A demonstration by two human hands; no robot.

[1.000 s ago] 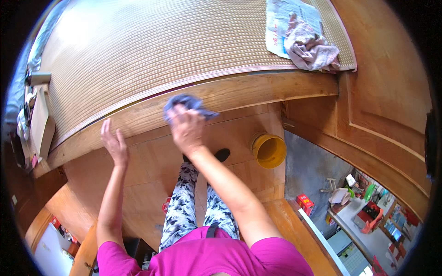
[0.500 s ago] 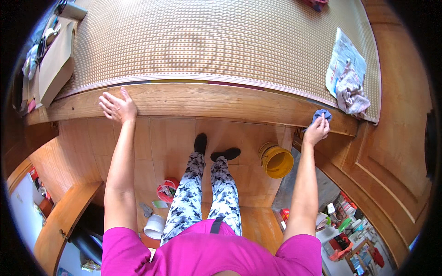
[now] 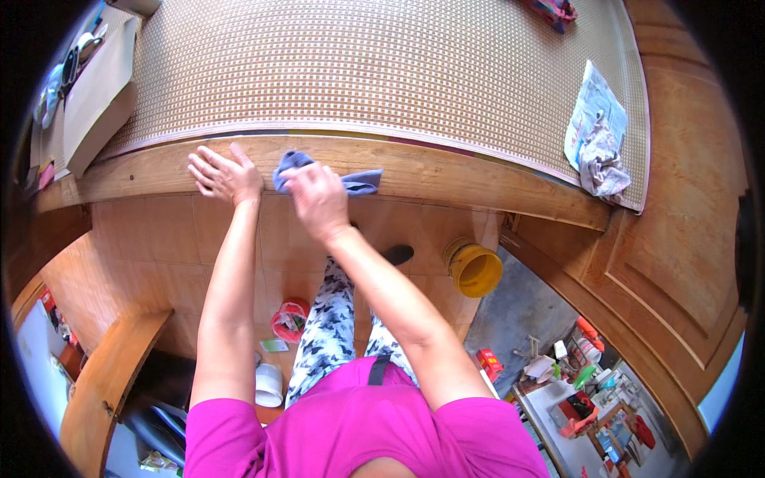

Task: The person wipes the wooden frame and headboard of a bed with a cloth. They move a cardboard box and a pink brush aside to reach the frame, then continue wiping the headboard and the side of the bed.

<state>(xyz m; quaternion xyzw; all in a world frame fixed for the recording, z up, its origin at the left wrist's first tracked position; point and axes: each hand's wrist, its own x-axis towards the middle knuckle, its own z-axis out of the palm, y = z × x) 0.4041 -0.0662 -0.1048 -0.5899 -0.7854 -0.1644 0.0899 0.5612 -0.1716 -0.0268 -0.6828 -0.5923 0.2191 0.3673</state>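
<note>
A cardboard box (image 3: 94,95) lies at the far left on the woven mat (image 3: 382,72). Along the mat's near side runs a wooden bed rail (image 3: 446,171). The left hand (image 3: 225,174) rests flat on this rail, fingers spread and holding nothing. Just beside it, the right hand (image 3: 317,199) presses a blue cloth (image 3: 351,182) onto the rail, fingers curled over the bunched fabric, one end trailing to the right. Below, on the tiled floor (image 3: 159,239), stands a yellow bucket (image 3: 475,268). At the far right, a crumpled grey rag (image 3: 602,163) lies on a sheet of newspaper (image 3: 588,99) atop the mat.
</note>
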